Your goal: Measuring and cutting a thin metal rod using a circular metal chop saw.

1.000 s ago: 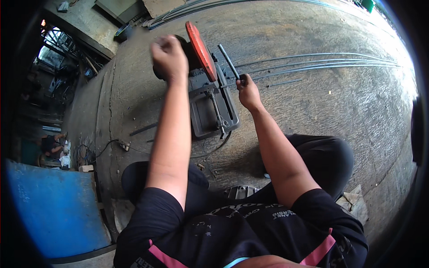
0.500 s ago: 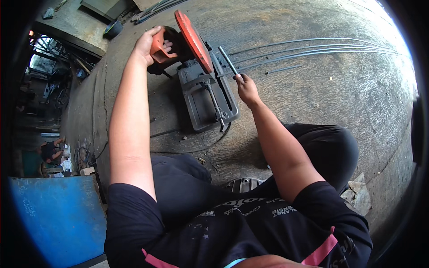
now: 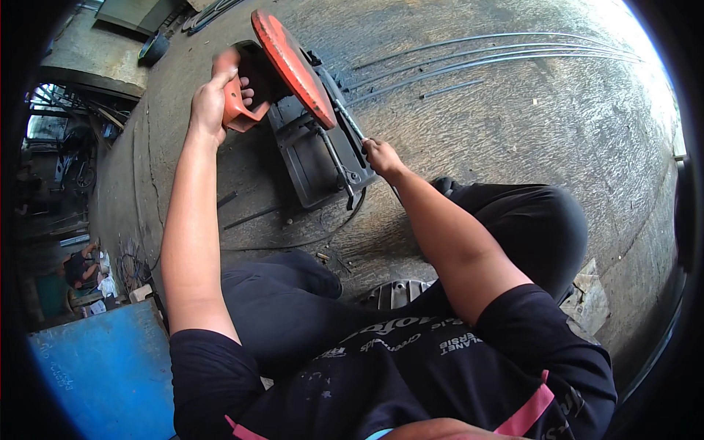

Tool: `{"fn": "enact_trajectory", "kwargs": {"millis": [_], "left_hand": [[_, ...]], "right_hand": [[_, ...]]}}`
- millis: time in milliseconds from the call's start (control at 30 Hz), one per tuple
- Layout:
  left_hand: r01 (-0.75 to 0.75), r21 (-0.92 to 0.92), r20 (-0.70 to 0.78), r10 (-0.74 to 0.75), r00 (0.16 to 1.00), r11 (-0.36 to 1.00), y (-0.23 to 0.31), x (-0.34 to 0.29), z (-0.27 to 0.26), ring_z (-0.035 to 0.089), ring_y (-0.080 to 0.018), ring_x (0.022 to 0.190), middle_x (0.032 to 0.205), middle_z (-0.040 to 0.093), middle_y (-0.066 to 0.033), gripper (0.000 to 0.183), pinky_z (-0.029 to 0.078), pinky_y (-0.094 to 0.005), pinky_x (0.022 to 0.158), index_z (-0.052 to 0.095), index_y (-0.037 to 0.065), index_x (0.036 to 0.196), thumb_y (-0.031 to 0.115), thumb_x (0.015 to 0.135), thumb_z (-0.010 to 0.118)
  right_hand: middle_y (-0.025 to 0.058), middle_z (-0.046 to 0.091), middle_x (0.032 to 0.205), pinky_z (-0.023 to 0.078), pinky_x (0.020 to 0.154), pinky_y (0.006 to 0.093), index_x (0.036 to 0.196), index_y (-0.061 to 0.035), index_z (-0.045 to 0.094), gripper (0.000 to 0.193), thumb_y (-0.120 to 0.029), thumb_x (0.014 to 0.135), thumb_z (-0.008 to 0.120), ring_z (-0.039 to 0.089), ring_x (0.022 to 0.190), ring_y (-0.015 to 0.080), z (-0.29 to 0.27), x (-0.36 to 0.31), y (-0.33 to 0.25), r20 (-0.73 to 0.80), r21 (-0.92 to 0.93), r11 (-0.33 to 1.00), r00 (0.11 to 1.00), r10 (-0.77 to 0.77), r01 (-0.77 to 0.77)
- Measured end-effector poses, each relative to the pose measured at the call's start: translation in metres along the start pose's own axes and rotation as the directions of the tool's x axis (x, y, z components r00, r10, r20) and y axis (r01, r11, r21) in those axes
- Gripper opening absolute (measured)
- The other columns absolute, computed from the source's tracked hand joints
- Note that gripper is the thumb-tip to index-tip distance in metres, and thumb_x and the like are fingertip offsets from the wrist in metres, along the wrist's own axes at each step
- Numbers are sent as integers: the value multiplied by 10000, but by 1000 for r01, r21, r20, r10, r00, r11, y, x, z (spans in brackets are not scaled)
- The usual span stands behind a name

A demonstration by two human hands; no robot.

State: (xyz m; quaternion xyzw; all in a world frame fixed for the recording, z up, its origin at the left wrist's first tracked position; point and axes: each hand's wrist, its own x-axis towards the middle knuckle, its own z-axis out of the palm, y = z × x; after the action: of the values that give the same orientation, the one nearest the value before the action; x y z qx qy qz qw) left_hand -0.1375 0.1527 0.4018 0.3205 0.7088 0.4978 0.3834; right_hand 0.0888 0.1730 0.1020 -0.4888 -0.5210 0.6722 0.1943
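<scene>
Left hand [image 3: 210,105] I see wrapped round the orange D-handle [image 3: 234,108] of the chop saw [image 3: 286,121], red blade guard [image 3: 292,70] just right of that grip; right hand [image 3: 383,157] closed on a thin metal rod [image 3: 351,122], which runs up-left from the fist beside the guard's lower end; clamp screw [image 3: 330,152] left of the right fist, long rods [image 3: 469,51] on the floor [image 3: 469,136] beyond it

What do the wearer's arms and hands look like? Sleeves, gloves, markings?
Left hand and right hand are ungloved, with bare forearms and no watch or band visible. Black short sleeves cover the upper arms. The black shirt has pale lettering and pink strips. No cables seen on the arms.
</scene>
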Motion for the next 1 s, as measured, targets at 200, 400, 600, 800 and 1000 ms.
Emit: {"fn": "enact_trajectory", "kwargs": {"millis": [200,400,600,800,1000], "left_hand": [[-64,-23,-19,64,998,998,-4,4,13,624,-193,776,909,610,-115,405,519,-308,723,553,-70,1051,296,878,568],[-65,-44,-54,62,997,997,-9,-1,6,621,-197,779,908,611,-130,426,518,-313,718,542,-88,1075,288,878,576],[-62,-78,-48,59,997,995,-8,0,8,605,-199,772,905,604,-126,402,509,-322,716,527,-63,1120,266,891,553],[-55,-88,-41,51,998,995,-6,1,7,598,-212,793,924,600,-142,427,504,-325,743,513,-77,1137,268,887,553],[-64,-58,-41,62,997,996,-7,4,5,610,-220,792,942,612,-151,444,514,-327,734,506,-82,1152,271,884,541]], "right_hand": [[35,481,610,322,394,307,831,-34,549,338,-344,937,464,425,461,138,-6,3,35,2,64,997,999,49,-49],[156,607,719,465,574,387,958,19,615,436,-383,932,448,597,611,266,1,-15,17,13,59,984,986,169,-169],[244,643,926,451,835,418,1003,23,617,451,-388,916,453,605,947,379,4,-5,30,-6,4,998,998,56,-55],[261,628,982,435,875,426,1045,30,603,470,-392,917,440,578,1003,400,4,-8,21,-74,-75,997,997,-2,-3],[269,625,986,432,880,424,1059,33,598,467,-383,917,440,574,1007,404,2,-8,23,-44,-32,999,999,6,-8]]}}
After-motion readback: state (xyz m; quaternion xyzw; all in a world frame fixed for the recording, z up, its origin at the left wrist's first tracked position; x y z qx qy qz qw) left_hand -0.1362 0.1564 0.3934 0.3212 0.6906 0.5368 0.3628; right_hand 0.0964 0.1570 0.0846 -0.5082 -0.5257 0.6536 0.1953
